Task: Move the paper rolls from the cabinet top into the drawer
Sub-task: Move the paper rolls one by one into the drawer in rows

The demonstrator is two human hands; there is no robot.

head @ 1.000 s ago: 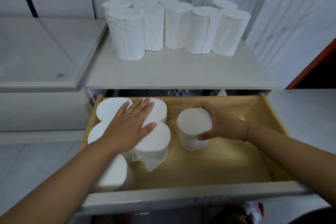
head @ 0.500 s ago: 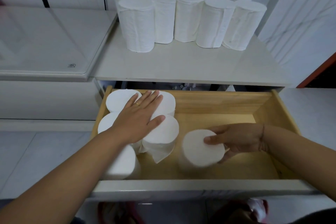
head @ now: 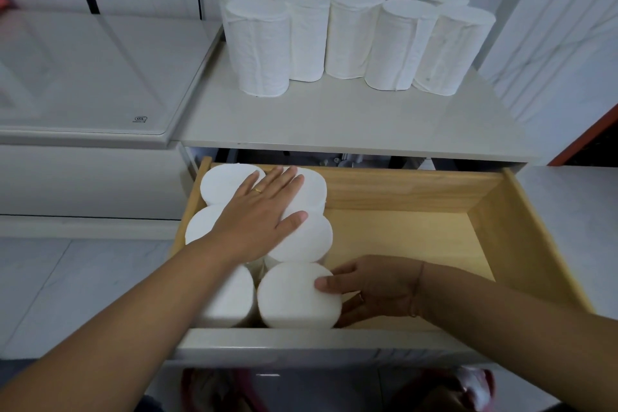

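Both hands are down inside the open drawer [head: 495, 211]. The left hand [head: 264, 214] lies flat, palm down, fingers spread and straight, pressing on the tops of the rolls packed in the drawer's left end; its forearm runs in from the lower left. The right hand [head: 371, 288] is cupped against the right side of the nearest roll [head: 296, 294], thumb on the top rim and fingers reaching low along its side, so it grips that roll loosely rather than closing around it. This roll stands upright just inside the drawer front, touching the roll beside it under the left forearm. To the right of the right hand the wooden drawer floor is bare as far as the side wall. Beyond both hands, on the cabinet top [head: 351, 124], the remaining rolls [head: 347, 33] stand upright in a tight cluster near the back wall, leaving its front edge free.
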